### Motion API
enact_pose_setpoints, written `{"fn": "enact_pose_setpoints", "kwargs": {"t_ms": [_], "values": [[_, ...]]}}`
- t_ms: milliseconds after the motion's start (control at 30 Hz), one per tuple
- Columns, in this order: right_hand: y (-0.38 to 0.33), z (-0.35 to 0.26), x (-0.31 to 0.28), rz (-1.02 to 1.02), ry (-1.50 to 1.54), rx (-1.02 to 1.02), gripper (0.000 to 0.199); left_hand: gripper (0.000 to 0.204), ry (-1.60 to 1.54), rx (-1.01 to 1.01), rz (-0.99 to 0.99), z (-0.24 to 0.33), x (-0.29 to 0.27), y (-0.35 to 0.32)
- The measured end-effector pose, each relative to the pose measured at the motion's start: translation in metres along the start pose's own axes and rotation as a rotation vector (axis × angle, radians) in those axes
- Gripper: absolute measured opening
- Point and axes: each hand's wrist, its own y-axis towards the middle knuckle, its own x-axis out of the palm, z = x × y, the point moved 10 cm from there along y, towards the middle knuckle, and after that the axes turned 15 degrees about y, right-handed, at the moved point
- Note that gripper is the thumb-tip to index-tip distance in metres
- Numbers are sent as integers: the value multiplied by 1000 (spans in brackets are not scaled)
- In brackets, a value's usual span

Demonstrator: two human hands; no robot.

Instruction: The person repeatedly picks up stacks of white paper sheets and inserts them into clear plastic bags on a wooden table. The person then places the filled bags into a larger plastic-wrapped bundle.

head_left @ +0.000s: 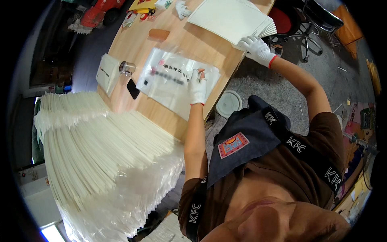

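White-gloved left hand (197,88): your fingers curled over clear, printed plastic bags (158,93) on pale wooden table (177,40); grip unclear. White-gloved right hand (256,49): fingers outstretched at corner of fanned white flat sheets (227,20), same table; grip unclear. Bags seemed light, slippery; sheets bendable, crease-prone: corners suited you.

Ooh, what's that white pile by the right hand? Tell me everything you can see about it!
The pile is off-white sheets that look like paper or thin card. It lies flat on the wooden table, its edges fanned out in steps on the right. The gloved right hand touches its near corner; whether it grips is unclear.
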Motion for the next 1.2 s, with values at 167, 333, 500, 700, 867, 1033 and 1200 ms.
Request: {"fn": "enact_pose_setpoints", "kwargs": {"t_ms": [167,333,500,700,867,1033,1200], "values": [[-2,35,20,-126,-4,-123,26,22,-524,-213,-278,26,58,27],[30,-39,-23,-214,-59,-206,18,37,-773,-228,-311,10,123,46],[-7,-81,-59,31,229,-136,25,32,-837,-473,-184,-18,116,28],[-69,23,64,-87,2094,897,51,40,-480,-236,-578,37,37,5],[-41,-36,62,-19,1382,731,57,49,551,225,-300,103,77,-40],[-45,-24,11,103,1098,612,40,62,-583,-89,-427,70,52,-32],[-10,-89,-97,-119,645,-30,26,46,-1105,-247,-49,23,-76,-12]]}}
